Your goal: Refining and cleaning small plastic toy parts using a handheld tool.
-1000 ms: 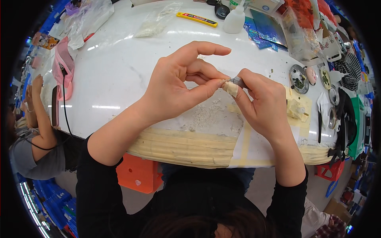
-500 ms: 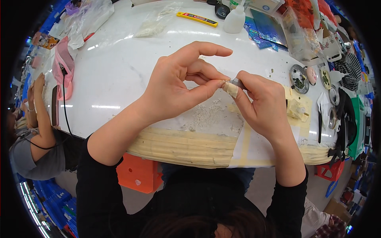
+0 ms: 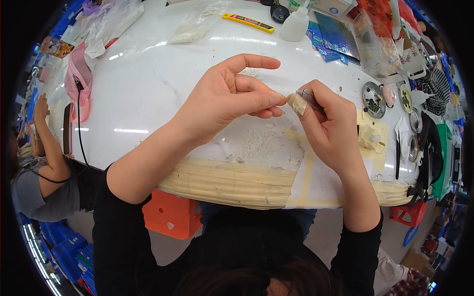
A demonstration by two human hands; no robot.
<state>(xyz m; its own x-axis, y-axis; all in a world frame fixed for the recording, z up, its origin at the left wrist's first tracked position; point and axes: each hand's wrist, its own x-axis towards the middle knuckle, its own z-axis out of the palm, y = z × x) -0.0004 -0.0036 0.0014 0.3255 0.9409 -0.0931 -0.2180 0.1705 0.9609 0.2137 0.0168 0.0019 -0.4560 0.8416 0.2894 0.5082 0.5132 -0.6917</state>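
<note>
My left hand [image 3: 217,101] is pinched at the thumb and fingertips, its index finger stretched away. Whatever sits in that pinch is too small to make out. Just to its right, my right hand [image 3: 333,126] curls around a small grey object [image 3: 308,95], mostly hidden by the fingers. Beige tape [image 3: 297,104] wraps the right thumb. The fingertips of both hands nearly meet above the white table [image 3: 148,93]. Pale crumbs [image 3: 259,143] lie scattered on the surface below them.
A yellow cutter knife [image 3: 248,22] and a white squeeze bottle [image 3: 295,25] lie toward the back. Small metal dishes [image 3: 373,99] stand at the right. Beige tape covers the table's front edge [image 3: 227,182]. At the left, another person's arm [image 3: 49,143] rests near a pink mesh item [image 3: 79,81].
My left fingertips have drawn slightly back and turned, with the index finger lower. My right hand has shifted a little right, its taped thumb now more upright.
</note>
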